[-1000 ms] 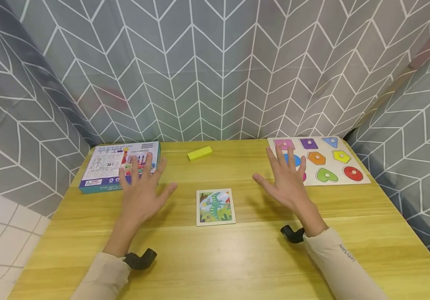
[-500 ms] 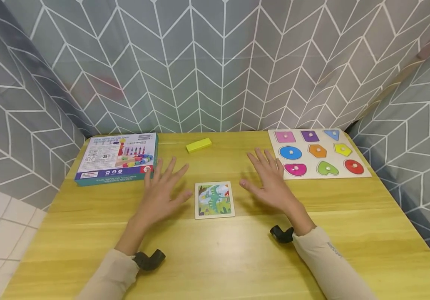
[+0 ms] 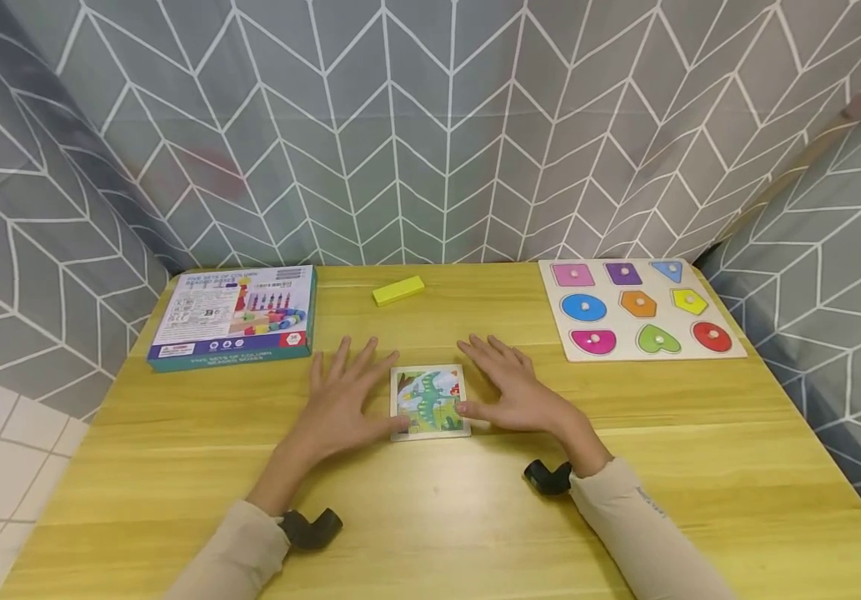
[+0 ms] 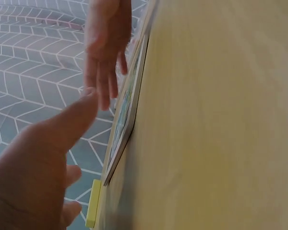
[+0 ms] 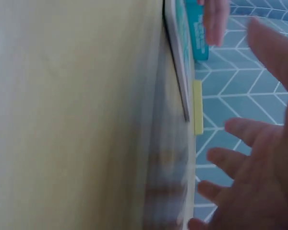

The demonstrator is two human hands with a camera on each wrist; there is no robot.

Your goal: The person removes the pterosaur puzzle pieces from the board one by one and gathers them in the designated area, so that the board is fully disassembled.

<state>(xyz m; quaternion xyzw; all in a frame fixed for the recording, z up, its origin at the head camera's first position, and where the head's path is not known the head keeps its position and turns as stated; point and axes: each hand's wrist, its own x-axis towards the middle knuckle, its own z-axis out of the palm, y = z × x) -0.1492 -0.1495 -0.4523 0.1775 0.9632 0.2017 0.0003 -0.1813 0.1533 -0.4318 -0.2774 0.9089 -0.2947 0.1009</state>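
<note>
A small square picture puzzle (image 3: 430,400) with a green flying dinosaur lies flat in the middle of the wooden table. To its left is my left hand (image 3: 340,408), fingers spread and straight, the thumb over the puzzle's lower left corner. My right hand (image 3: 516,390) hovers on the other side with its fingers extended and its thumb tip over the puzzle's right edge. In the left wrist view the puzzle (image 4: 127,112) lies on the table below the thumb, with a gap between them. Neither hand holds anything.
A boxed bead set (image 3: 231,321) lies at the back left. Behind the puzzle sits a yellow block (image 3: 398,290). At the back right is a white board (image 3: 610,346) with several coloured knobbed shapes. A patterned grey curtain (image 3: 415,125) hangs along the table's far edge.
Both hands have moved inward and lowered toward the puzzle from either side, their thumbs now over its edges. The puzzle stays in place on the table.
</note>
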